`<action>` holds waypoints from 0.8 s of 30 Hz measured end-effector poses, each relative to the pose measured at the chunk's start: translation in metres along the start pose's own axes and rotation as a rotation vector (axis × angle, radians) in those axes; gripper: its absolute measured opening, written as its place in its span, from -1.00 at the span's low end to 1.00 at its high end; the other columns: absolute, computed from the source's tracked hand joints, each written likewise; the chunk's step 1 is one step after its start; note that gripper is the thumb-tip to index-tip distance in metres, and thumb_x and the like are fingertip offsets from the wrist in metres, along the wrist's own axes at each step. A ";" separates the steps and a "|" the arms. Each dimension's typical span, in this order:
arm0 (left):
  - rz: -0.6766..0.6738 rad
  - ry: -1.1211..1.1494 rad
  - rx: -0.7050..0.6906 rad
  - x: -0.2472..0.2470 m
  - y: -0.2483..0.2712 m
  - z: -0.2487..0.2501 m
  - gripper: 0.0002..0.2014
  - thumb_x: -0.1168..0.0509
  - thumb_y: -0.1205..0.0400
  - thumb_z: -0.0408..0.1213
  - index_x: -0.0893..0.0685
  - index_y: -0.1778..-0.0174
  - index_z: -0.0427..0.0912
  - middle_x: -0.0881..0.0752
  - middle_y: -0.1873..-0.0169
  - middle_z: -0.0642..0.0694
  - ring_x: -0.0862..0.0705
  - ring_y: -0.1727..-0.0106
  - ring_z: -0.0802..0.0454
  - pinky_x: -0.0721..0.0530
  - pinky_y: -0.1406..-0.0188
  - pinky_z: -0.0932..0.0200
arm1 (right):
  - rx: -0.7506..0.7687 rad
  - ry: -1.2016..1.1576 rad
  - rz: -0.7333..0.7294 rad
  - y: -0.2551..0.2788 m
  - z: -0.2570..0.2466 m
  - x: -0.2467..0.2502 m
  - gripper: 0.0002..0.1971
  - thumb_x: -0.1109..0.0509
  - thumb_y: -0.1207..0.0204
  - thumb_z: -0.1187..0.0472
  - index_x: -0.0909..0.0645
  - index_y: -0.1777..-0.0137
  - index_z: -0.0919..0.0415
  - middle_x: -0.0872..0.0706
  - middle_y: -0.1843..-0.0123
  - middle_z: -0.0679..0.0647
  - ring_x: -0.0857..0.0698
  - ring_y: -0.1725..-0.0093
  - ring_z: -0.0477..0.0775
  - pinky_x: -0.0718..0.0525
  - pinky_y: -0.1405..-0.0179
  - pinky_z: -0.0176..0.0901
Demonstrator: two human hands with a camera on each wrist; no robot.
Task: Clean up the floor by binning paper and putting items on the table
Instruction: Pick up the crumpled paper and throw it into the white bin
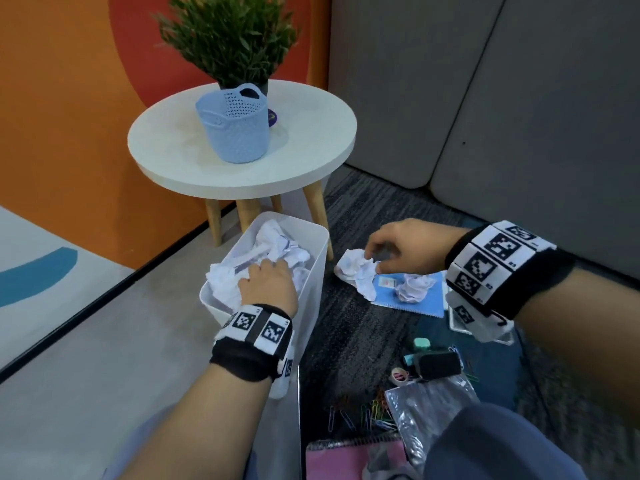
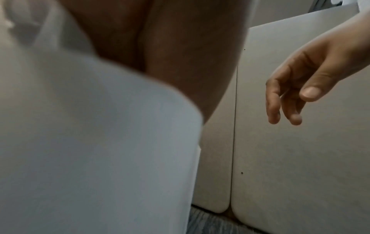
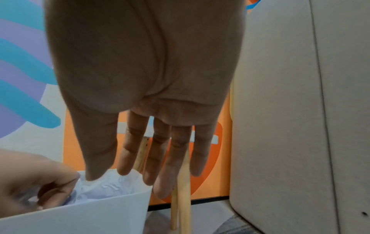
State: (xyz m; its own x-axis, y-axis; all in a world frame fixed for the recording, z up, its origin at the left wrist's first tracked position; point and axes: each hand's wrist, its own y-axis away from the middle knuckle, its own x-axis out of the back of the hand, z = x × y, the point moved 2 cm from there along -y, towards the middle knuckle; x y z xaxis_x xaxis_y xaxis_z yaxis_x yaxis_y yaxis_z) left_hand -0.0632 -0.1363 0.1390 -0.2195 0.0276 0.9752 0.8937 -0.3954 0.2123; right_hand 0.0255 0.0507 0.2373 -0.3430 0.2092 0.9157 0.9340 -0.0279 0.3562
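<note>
A white bin [image 1: 313, 299] stands on the floor by the round table [image 1: 311, 150], full of crumpled paper [image 1: 277, 244]. My left hand [image 1: 266, 278] is down inside it, and in the right wrist view that hand [image 3: 40, 190] has its fingers curled into the paper [image 3: 112, 186]. A crumpled paper ball [image 1: 356, 271] lies on the carpet right of the bin. My right hand [image 1: 381, 251] hovers over it with straight fingers [image 3: 132, 158], holding nothing, fingertips at the ball's top. A second ball [image 1: 414, 287] sits on a blue notebook [image 1: 429, 303].
On the table stand a blue basket [image 1: 235, 129] and a potted plant [image 1: 228, 36]. On the carpet near me lie a tape roll [image 1: 399, 375], a black item [image 1: 440, 365], paper clips [image 1: 360, 414], a silver pouch [image 1: 426, 407] and a pink notebook [image 1: 353, 459]. A grey sofa [image 1: 519, 98] bounds the right.
</note>
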 end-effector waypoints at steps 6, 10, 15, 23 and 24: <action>0.218 0.063 -0.078 0.029 0.011 0.020 -0.65 -0.16 -0.61 -0.14 -0.51 -0.32 -0.07 -0.54 -0.30 -0.19 -0.43 -0.39 -0.24 -0.29 -0.42 -0.21 | -0.112 -0.012 -0.025 0.028 0.023 0.012 -0.71 -0.38 -0.55 0.06 -0.59 -0.26 0.00 -0.68 -0.18 -0.05 -0.55 0.10 -0.13 -0.43 0.07 -0.29; 0.386 0.223 -0.309 0.049 0.023 0.061 -0.77 -0.23 -0.58 -0.11 -0.57 -0.11 -0.07 -0.59 -0.12 -0.15 -0.48 -0.26 -0.21 -0.37 -0.29 -0.13 | -0.199 -0.043 -0.021 0.038 0.039 -0.006 -0.71 -0.38 -0.55 0.06 -0.59 -0.26 0.01 -0.67 -0.24 -0.04 -0.52 0.09 -0.12 -0.44 0.03 -0.27; 0.143 0.289 -0.515 0.003 0.028 0.121 -0.79 -0.23 -0.60 -0.14 -0.57 -0.12 -0.07 -0.54 -0.16 -0.13 -0.47 -0.26 -0.19 -0.51 -0.14 -0.10 | -0.318 -0.124 -0.023 0.044 0.058 -0.059 -0.68 -0.40 -0.53 0.12 -0.60 -0.28 0.07 -0.66 -0.27 0.06 -0.62 -0.20 0.09 -0.52 -0.14 -0.17; -0.285 0.073 -0.599 -0.127 0.045 0.167 -0.77 -0.24 -0.60 -0.15 -0.56 -0.16 -0.06 -0.51 -0.23 -0.16 -0.48 -0.30 -0.21 -0.53 -0.14 -0.06 | -0.533 -0.381 -0.141 0.062 0.084 -0.204 -0.68 -0.52 -0.37 0.19 -0.68 -0.14 0.11 -0.75 -0.17 0.13 -0.71 -0.16 0.18 -0.62 -0.04 -0.17; -0.316 0.050 -0.592 -0.140 0.046 0.166 -0.78 -0.25 -0.61 -0.15 -0.56 -0.16 -0.05 -0.51 -0.23 -0.16 -0.48 -0.30 -0.20 -0.53 -0.15 -0.06 | -0.537 -0.429 -0.162 0.067 0.080 -0.222 -0.65 -0.55 -0.34 0.17 -0.68 -0.15 0.10 -0.75 -0.18 0.12 -0.71 -0.16 0.17 -0.63 -0.06 -0.16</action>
State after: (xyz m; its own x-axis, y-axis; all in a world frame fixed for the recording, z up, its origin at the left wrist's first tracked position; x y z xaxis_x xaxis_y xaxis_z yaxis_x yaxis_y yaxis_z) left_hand 0.0734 -0.0063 0.0228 -0.4661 0.1878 0.8646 0.4207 -0.8126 0.4033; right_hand 0.1721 0.0807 0.0424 -0.3010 0.6153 0.7285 0.6577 -0.4192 0.6258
